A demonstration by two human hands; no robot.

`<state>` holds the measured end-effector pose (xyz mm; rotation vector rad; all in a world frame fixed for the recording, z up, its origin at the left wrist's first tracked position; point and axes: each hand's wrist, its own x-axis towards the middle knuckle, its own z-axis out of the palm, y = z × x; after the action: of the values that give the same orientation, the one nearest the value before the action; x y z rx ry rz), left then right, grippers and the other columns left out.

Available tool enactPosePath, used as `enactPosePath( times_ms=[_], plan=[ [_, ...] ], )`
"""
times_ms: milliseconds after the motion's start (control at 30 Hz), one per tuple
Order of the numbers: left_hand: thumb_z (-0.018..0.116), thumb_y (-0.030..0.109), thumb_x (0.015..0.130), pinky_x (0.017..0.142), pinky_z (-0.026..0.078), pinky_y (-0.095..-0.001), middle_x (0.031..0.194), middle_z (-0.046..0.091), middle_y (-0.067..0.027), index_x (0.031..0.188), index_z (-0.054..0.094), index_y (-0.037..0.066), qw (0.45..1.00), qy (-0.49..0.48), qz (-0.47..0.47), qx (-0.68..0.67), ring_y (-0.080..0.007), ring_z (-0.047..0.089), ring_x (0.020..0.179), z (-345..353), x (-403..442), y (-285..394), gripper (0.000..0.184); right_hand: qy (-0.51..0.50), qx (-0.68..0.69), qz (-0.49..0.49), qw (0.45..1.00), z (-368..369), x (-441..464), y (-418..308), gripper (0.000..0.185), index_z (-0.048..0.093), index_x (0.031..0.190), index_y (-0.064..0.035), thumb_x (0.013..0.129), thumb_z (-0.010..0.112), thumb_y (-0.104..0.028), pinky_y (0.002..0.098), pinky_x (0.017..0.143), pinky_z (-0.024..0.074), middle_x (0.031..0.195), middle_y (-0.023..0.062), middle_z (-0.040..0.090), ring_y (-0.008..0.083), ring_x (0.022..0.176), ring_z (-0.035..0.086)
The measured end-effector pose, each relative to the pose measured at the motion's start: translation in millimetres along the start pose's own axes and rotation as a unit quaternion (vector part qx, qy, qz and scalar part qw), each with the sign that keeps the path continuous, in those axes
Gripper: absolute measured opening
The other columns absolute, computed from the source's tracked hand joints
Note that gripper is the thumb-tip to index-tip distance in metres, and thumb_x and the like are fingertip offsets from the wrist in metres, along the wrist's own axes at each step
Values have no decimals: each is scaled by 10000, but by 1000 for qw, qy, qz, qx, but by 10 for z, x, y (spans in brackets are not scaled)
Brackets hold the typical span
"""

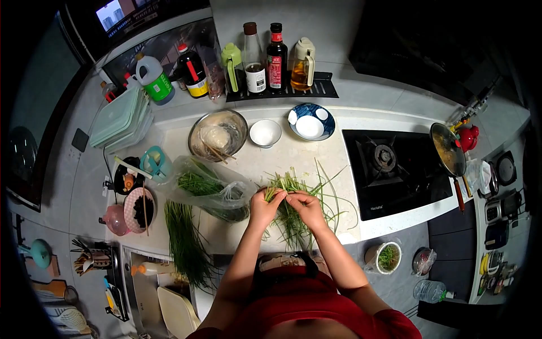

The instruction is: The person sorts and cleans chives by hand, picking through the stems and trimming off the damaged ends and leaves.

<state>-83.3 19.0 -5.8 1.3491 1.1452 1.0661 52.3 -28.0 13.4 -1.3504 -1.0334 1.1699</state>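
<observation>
My left hand is closed around a small bunch of garlic chives, with pale stem ends poking out above the fingers. Close beside it, my right hand pinches at the same stems, fingertips meeting the left hand's. Loose chives lie spread on the counter beneath and around both hands. Left of them sits a clear plastic bag with more chives inside. A long bundle of chives hangs over the counter's front edge at the left.
Behind the hands stand a metal bowl with dough and chopsticks, a white bowl and a blue patterned bowl. A gas stove is to the right. Below it, a bin holds green scraps. The sink lies front left.
</observation>
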Motion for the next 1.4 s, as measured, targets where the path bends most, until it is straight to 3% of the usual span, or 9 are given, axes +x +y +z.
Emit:
enactPosePath(
  times_ms=[267, 400, 533, 767, 867, 967, 1000, 1133, 1400],
  plan=[
    [638, 157, 756, 612, 440, -294, 757, 583, -108, 818, 611, 15, 994, 28, 54, 86, -221, 575, 676, -61, -12, 226, 157, -35, -7, -27, 999, -88, 32, 140, 140, 628, 815, 8, 795, 575, -120, 259, 799, 365, 844, 61, 575, 156, 846, 503],
    [602, 120, 787, 631, 425, -270, 766, 579, -99, 805, 581, -11, 982, 42, 112, 149, -154, 542, 684, -151, 85, 187, 134, -70, -4, -19, 997, -106, -3, 14, 131, 624, 787, -1, 802, 541, -102, 240, 776, 356, 807, 38, 560, 134, 816, 495],
    [606, 141, 785, 638, 432, -271, 759, 600, -92, 819, 581, -13, 982, 109, 103, 117, -157, 553, 681, -205, 197, -6, 160, -86, 40, 23, 995, -96, -36, -75, 152, 625, 794, -6, 817, 528, -121, 236, 769, 357, 804, 25, 561, 119, 821, 496],
    [642, 159, 755, 654, 453, -285, 776, 629, -110, 863, 615, -18, 956, 102, 74, 265, -187, 596, 702, -344, 185, 43, 209, -81, 216, 139, 963, -136, -21, -85, 191, 628, 870, -12, 848, 515, -163, 222, 784, 371, 860, 41, 617, 103, 829, 519],
    [652, 163, 752, 643, 455, -281, 754, 629, -76, 867, 620, -15, 980, 98, 77, 157, -168, 589, 690, -232, 118, 216, 215, -75, 225, 150, 960, -105, 3, -95, 202, 621, 896, 0, 855, 508, -162, 215, 782, 382, 866, 55, 622, 103, 823, 537],
    [654, 171, 758, 615, 455, -265, 727, 622, -47, 870, 628, -5, 1000, -11, -23, 10, -136, 579, 654, -78, 49, 341, 210, -86, 186, 131, 970, -55, 37, -49, 213, 608, 926, 7, 861, 503, -167, 221, 770, 403, 861, 62, 624, 115, 814, 560],
    [637, 191, 778, 498, 398, -231, 638, 569, 1, 863, 635, 4, 991, -69, -26, -116, -76, 494, 534, -20, 58, 345, 205, -95, 169, 120, 974, -45, 50, -31, 218, 602, 938, 8, 863, 501, -170, 225, 765, 412, 858, 64, 625, 121, 811, 569],
    [626, 260, 786, 402, 191, -219, 521, 394, 69, 863, 634, 8, 976, -28, -148, -157, -30, 263, 437, -46, 22, 490, 263, -90, 293, 177, 935, -61, 36, -76, 275, 572, 993, 13, 888, 459, -215, 258, 737, 453, 853, 94, 624, 152, 780, 598],
    [631, 258, 782, 406, 204, -213, 531, 416, 64, 842, 639, 15, 983, -38, -144, -104, -31, 274, 433, -55, 29, 482, 250, -24, 184, 161, 969, -82, 14, -109, 239, 611, 934, -1, 837, 557, -213, 192, 697, 409, 853, 30, 621, 74, 741, 537]
  ],
)
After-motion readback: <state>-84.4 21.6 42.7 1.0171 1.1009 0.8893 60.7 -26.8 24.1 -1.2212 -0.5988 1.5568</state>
